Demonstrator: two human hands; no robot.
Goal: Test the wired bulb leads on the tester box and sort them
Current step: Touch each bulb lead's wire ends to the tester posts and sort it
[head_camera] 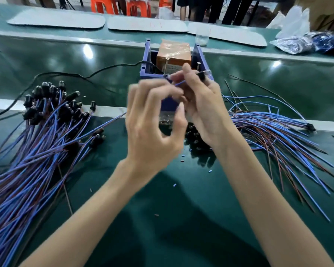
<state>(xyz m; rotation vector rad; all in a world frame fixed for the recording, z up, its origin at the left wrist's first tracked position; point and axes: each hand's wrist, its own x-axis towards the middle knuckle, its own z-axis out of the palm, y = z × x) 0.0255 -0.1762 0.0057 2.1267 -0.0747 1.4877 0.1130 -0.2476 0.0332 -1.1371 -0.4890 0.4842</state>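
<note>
Hands meet over a green table [181,212] as a worker brings one bulb lead [203,74] to the tester box [200,54], which stands just beyond the fingertips. The right hand [204,108] pinches the lead near its dark bulb end, which juts out past the knuckles toward the box's right wall, while its blue wire slants back toward the left hand [152,122]. That hand is curled close beside the wire's free end, but blur hides whether it actually grips the wire.

The lead looks feather-light and limp, a thin insulated wire that would flop under its own weight. The bulb's clear tip seems the fragile part. The dark holder behind the tip is likely the safest place to take hold, with a second pinch near the bare end to steer it onto the box's contacts.

A heap of leads [39,143] lies well out to the left of the left hand, and a fan of leads [278,132] spreads to the right of the right wrist. A black cable [66,74] runs away from the box beyond the left hand.
</note>
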